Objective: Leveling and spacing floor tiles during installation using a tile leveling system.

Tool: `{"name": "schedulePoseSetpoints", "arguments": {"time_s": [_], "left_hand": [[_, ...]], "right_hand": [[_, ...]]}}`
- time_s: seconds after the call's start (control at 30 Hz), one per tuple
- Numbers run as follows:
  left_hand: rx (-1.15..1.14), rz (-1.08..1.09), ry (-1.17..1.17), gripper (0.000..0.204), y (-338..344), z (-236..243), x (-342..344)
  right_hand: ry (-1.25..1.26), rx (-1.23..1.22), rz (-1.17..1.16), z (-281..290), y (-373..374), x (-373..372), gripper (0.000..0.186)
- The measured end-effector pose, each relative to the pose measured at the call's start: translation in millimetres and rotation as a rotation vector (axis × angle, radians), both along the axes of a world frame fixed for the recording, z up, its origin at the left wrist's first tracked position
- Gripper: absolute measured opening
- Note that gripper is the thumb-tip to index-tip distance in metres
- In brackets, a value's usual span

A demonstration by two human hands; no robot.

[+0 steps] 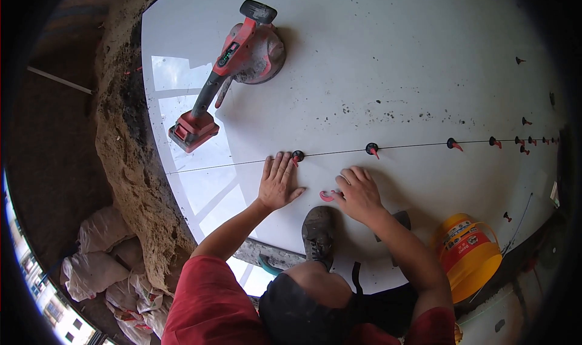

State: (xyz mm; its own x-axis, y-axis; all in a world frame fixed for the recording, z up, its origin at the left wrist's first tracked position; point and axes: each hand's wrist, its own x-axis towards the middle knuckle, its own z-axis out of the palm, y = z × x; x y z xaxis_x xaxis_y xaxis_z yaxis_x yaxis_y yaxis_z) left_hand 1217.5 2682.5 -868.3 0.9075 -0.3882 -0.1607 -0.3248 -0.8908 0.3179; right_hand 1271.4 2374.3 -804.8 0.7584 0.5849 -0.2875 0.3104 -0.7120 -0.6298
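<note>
My left hand [279, 184] lies flat on the pale glossy tile [412, 48], its fingertips at a thin joint. Beside those fingers a round black tile leveler [297, 156] with a red handle sits on the joint. My right hand [360, 193] rests on the tile below the joint, fingers bent but apart, holding nothing I can make out. A small red curved plastic piece [327, 196] lies at its thumb tip. Further along the joint stand another leveler [371, 148] and a third leveler [453, 144].
A red and grey battery-powered suction lifter [242, 57] stands on the tile at upper left. A yellow bucket [479, 263] is at lower right. My shoe [319, 233] stands between my hands. Rough sandy mortar [124, 163] borders the left edge; several filled sacks [97, 272] lie beyond.
</note>
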Motion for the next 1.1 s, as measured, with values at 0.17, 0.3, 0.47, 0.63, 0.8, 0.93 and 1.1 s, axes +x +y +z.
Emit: {"name": "schedulePoseSetpoints", "arguments": {"time_s": [0.17, 0.3, 0.47, 0.63, 0.8, 0.93, 1.1], "left_hand": [[-0.031, -0.071, -0.029, 0.092, 5, -6, -2], [-0.056, -0.062, -0.054, 0.085, 9, -3, -4], [-0.018, 0.014, -0.040, 0.084, 20, 2, -10], [-0.012, 0.036, -0.028, 0.084, 21, 4, -9], [-0.027, 0.056, -0.030, 0.083, 20, 4, -6], [-0.021, 0.060, 0.000, 0.083, 23, 3, -6], [-0.045, 0.061, -0.008, 0.083, 33, 0, -8]], "right_hand": [[-0.168, -0.013, 0.065, -24, 58, 12, 0.073], [-0.201, -0.101, 0.100, -37, 60, 5, 0.081], [-0.233, -0.159, 0.051, -43, 23, 4, 0.084], [-0.239, 0.010, -0.031, -24, 36, 19, 0.065], [-0.146, 0.139, -0.078, 3, 98, 57, 0.025], [0.130, -0.015, -0.142, 5, 127, 67, 0.039], [0.198, -0.121, -0.318, -2, 150, 52, 0.041]]}}
